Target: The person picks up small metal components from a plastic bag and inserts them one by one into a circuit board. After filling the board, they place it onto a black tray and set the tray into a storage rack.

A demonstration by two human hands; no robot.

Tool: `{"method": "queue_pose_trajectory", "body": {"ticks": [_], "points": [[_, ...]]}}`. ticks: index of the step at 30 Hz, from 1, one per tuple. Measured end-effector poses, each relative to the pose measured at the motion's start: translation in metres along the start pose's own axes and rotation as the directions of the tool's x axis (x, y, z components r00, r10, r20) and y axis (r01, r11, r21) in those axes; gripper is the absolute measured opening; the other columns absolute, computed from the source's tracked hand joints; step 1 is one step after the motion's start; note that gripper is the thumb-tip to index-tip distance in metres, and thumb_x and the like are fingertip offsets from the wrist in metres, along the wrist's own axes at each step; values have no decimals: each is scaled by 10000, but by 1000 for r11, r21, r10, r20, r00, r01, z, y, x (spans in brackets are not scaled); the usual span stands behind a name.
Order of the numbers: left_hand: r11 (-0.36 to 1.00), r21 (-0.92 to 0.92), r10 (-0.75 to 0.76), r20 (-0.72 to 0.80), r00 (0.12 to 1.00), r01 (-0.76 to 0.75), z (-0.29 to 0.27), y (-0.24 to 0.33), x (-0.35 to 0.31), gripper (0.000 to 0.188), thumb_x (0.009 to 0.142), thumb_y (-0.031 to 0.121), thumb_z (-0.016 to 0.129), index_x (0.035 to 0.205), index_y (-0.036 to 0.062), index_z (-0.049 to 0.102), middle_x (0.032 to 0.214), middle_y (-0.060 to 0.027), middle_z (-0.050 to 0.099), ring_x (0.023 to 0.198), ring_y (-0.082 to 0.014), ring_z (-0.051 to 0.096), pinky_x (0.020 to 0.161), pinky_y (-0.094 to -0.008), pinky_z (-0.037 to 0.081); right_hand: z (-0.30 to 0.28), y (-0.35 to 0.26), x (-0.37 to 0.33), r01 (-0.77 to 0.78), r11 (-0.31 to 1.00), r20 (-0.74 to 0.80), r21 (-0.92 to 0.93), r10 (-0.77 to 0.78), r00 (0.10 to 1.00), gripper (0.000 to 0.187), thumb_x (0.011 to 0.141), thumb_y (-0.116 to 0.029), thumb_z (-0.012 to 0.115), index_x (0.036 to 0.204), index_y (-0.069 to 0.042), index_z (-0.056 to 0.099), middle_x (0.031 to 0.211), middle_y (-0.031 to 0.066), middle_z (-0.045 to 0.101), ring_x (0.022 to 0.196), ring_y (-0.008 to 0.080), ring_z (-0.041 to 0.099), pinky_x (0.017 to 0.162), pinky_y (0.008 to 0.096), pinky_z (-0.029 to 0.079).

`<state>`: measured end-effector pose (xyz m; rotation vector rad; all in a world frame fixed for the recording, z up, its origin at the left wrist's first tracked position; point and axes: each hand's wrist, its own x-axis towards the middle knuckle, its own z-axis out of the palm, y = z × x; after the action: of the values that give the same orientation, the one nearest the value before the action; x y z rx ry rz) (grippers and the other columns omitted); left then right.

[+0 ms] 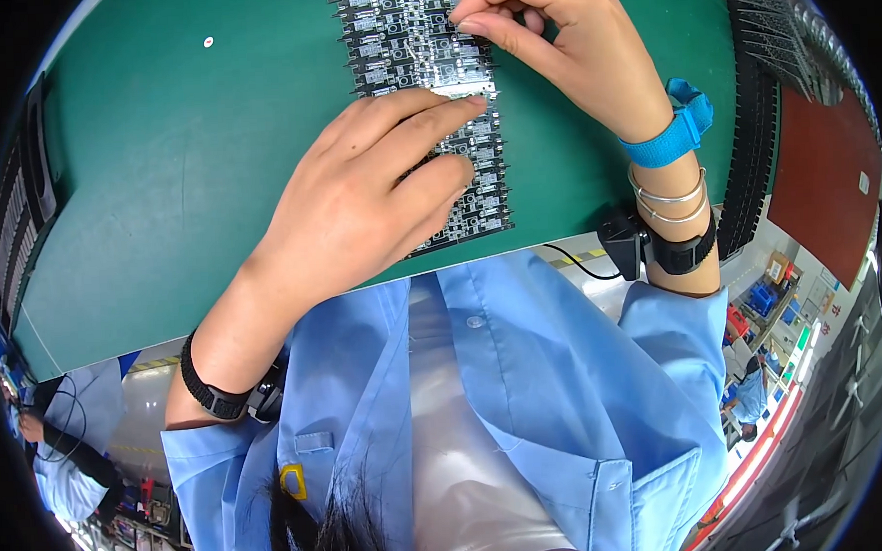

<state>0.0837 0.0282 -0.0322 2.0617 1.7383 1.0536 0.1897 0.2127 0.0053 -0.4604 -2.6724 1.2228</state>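
Note:
A black circuit board panel, made of several rows of small boards with silvery parts, lies on the green table mat. My left hand rests over its middle, fingers stretched and slightly apart, the index fingertip near a bright silvery strip across the panel. That hand covers part of the lower rows. At the panel's upper right edge, my right hand has thumb and index finger pinched together. Whatever is between those fingertips is too small to make out.
A small round white sticker lies on the mat to the left. Black slotted racks stand at the left and right edges of the table. Beyond the right rack is a reddish-brown surface. Another person is at the lower left.

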Motion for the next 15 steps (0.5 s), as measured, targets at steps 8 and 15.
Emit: {"method": "queue_pose_trajectory", "body": {"ticks": [8,15], "points": [[999,-47,0,-20,1000,-1,0,0,0,152,703,71,711,812,67,606,1169,-84,616,1048,-286,584,836,-394,488,13,31,7,418,909,-118,8,-414,903,83,837,-64,655,911,-27,648,857,91,601,702,227,592,633,295,468],[998,-65,-9,-29,1000,7,-1,-2,-1,156,703,69,713,818,68,608,1129,-80,622,1037,-288,593,832,-394,489,10,22,5,432,902,-93,-1,-430,898,82,847,-65,637,923,-34,643,873,93,597,735,246,593,658,302,470]]}}
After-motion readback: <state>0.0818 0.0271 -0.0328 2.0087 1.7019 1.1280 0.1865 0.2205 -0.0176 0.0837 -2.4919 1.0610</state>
